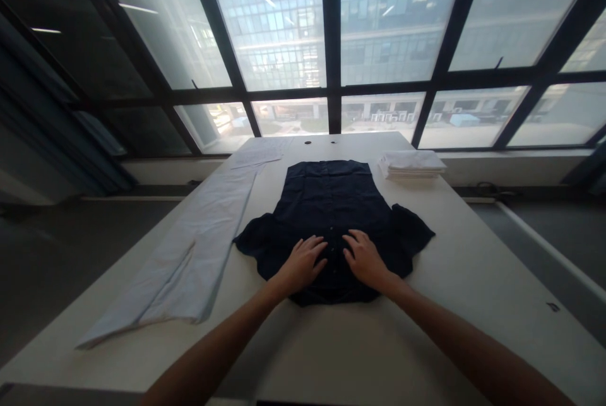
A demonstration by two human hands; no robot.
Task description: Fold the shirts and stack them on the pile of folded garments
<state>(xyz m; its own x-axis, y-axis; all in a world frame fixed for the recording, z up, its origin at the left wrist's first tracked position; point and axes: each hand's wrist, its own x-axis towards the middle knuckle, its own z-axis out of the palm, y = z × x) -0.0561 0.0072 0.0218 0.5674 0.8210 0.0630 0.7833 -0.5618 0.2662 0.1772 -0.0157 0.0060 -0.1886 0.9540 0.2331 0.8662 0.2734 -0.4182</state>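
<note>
A dark navy short-sleeved shirt [329, 204] lies spread flat on the white table [473, 280], collar end towards me and sleeves out to both sides. My left hand [303, 262] rests flat on its chest area, fingers spread, just left of the button line. My right hand [363, 257] lies flat beside it on the right of the buttons, fingers stretched out. Both hands press on the cloth and hold nothing.
Pale light-blue trousers [199, 248] lie stretched along the table's left side. A stack of folded white cloth [411, 163] sits at the far right of the table. Large windows [331, 46] stand behind the table, with dark floor on both sides.
</note>
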